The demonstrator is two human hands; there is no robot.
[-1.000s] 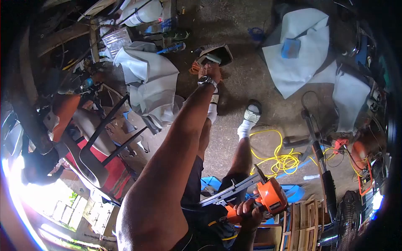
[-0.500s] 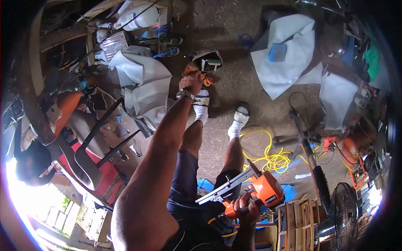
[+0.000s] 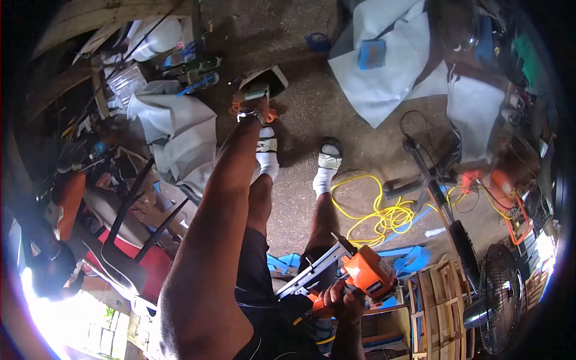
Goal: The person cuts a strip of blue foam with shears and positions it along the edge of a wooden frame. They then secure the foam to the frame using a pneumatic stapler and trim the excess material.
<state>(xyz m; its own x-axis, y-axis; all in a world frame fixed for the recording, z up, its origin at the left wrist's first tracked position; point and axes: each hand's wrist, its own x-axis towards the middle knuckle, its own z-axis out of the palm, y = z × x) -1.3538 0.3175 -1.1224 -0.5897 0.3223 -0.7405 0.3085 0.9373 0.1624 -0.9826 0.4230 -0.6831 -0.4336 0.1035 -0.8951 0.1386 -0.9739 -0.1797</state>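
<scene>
My right hand (image 3: 348,300) is wrapped around the handle of an orange pneumatic staple gun (image 3: 369,273). Its long silver magazine points to the lower left, across my thigh. Down by my foot, my left hand (image 3: 259,107), with a metal watch at the wrist, reaches to the opening of a small box (image 3: 277,79). A pale greenish strip-like piece (image 3: 257,94) shows just beyond the hand. Orange material (image 3: 272,115) sticks out on both sides of it. The fingers of this hand are hidden from view.
Grey-white sheet material (image 3: 180,117) lies at left, and more white sheets (image 3: 384,84) with a blue square (image 3: 372,54) lie ahead. A yellow hose (image 3: 390,219) coils on the floor. At lower right stand a black fan (image 3: 501,300) and wooden slats (image 3: 438,306).
My left hand has moved from over the orange material to the box opening. The box looks tilted differently. My right hand still holds the staple gun. The view has shifted slightly.
</scene>
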